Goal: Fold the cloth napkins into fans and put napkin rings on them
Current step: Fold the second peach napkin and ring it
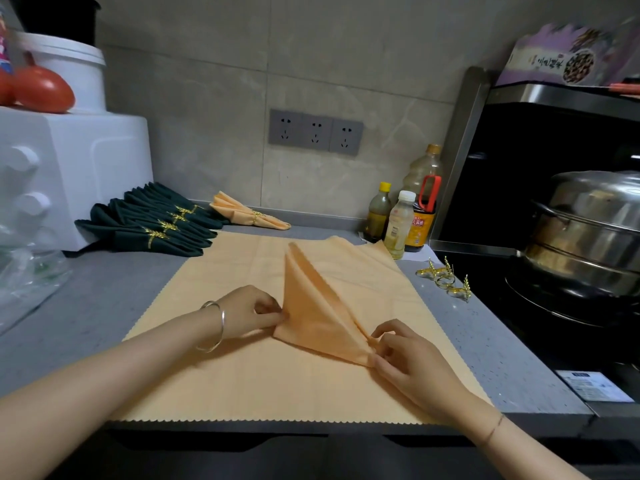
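Observation:
An orange napkin (317,306), folded into a long pleated triangle, lies on top of flat orange napkins (242,368) spread on the grey counter. My left hand (247,311) pinches the triangle's near-left corner. My right hand (403,358) pinches its near-right tip. Gold napkin rings (445,278) with leaf shapes lie to the right on the counter. Several dark green fan napkins (152,223) with gold rings lie at the back left, and one finished orange fan (247,213) with a ring lies beside them.
A white appliance (69,174) stands at the left, with a clear plastic bag (27,282) before it. Bottles (401,220) stand at the back right. A black stove holds a steel steamer pot (588,230). The counter's front edge (277,427) runs near me.

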### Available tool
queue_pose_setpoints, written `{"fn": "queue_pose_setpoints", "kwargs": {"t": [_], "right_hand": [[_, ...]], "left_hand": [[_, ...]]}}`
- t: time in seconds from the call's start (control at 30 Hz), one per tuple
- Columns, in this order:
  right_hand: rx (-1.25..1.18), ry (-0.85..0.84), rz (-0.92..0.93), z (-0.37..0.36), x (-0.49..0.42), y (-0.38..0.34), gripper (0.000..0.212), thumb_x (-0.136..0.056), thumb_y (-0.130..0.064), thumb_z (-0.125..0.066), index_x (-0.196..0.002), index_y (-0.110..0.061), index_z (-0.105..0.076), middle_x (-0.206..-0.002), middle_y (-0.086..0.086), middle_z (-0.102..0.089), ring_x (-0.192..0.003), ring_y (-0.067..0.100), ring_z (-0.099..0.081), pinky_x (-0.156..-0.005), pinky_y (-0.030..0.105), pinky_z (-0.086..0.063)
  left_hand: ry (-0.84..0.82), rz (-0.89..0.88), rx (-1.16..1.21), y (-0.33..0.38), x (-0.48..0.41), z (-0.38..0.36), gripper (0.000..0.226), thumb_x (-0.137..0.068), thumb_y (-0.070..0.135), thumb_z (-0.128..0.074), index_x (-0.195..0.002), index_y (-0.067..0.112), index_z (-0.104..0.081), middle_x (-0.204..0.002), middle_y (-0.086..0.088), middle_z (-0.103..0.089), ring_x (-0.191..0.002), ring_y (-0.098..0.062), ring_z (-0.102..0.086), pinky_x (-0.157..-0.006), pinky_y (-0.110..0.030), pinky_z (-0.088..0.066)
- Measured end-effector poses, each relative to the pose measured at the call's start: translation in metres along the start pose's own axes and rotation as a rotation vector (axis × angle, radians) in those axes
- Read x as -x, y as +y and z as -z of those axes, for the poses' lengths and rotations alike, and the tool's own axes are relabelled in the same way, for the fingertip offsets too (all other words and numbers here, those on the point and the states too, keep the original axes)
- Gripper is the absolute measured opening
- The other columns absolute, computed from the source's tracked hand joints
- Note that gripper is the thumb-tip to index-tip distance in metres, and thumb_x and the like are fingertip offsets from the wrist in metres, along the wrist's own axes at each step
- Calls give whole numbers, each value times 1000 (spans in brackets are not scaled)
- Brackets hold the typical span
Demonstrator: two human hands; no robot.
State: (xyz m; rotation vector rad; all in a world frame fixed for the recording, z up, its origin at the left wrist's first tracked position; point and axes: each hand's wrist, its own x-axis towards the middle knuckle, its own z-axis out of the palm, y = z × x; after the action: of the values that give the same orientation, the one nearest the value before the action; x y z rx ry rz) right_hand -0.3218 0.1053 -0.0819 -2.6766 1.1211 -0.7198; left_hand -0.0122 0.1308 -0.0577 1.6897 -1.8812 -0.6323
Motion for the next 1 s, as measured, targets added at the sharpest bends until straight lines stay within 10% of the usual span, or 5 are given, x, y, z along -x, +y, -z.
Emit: {"fn": "queue_pose_setpoints", "kwargs": {"t": [0.27, 0.43, 0.87, 1.0], "right_hand": [[-358, 64, -187, -3, -28, 12, 15, -89, -30, -59, -76, -24, -56, -106, -17, -55, -101, 6, -57, -93, 33, -49], [-266, 45, -323, -8, -78, 52, 25, -94, -32, -54, -117, -23, -53, -125, -6, -50, -118, 14, -48, -99, 27, -37], [-319, 21, -352, -4, -62, 44, 17, -89, -39, -60, -101, -30, -52, -47, -12, -44, -49, 4, -41, -54, 23, -30], [-282, 72, -357, -8, -67, 39, 22, -88, -39, -61, -103, -29, -50, -64, -8, -54, -60, 6, -49, -58, 24, -37]], "left_hand": [[2, 297, -154, 15, -31, -14, 26, -87, 29, -61, -63, 18, -63, -59, 0, -57, -57, -18, -47, -56, -19, -38], [56, 383, -279, 25, -41, -23, 20, -94, 27, -52, -94, 14, -67, -99, -6, -62, -91, -25, -59, -76, -24, -42], [144, 329, -489, 31, -59, -34, 22, -99, 23, -34, -113, 21, -51, -118, -2, -58, -107, -24, -53, -76, -26, -35], [159, 205, -520, 37, -51, -45, 40, -101, 31, -36, -139, 20, -36, -144, -2, -38, -132, -22, -34, -103, -30, -30]]}}
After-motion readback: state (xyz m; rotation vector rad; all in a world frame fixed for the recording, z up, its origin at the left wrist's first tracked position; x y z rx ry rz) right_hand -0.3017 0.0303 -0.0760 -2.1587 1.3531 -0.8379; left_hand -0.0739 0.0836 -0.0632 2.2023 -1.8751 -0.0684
